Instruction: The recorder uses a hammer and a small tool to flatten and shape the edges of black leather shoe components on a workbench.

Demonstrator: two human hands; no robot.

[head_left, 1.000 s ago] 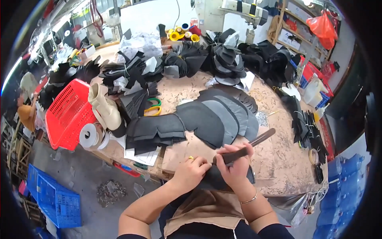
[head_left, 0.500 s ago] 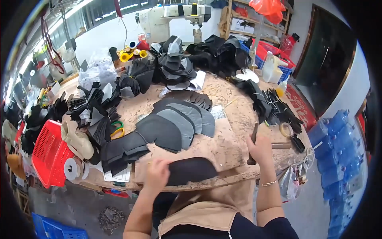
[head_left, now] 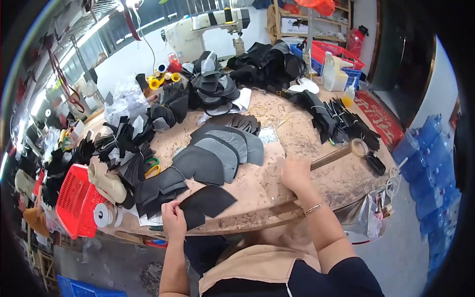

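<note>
My left hand [head_left: 174,221] is at the table's front edge, its fingers closed on the left edge of a black cut shoe-upper piece [head_left: 210,202] that spreads to the right on the tabletop. To the right, my right hand [head_left: 297,175] is closed round a hammer, whose wooden handle [head_left: 332,156] sticks out to the upper right; the head is blurred and partly hidden by the hand. Beyond the piece, overlapping black pieces [head_left: 199,165] and grey-faced pieces [head_left: 220,154] lie fanned out. Another small black stack [head_left: 161,187] rests beside my left hand.
Bundled black pieces crowd the back of the worktable [head_left: 316,126], below a sewing machine [head_left: 208,29]. Left stand a red basket [head_left: 76,200], a cream boot form [head_left: 106,184] and a white spool [head_left: 103,215]. A tape roll [head_left: 359,147] lies right; blue water bottles [head_left: 420,173] stack beyond.
My left hand has moved left and slightly down, carrying the black piece leftward. My right hand has shifted left with the hammer, whose handle now slants up to the right.
</note>
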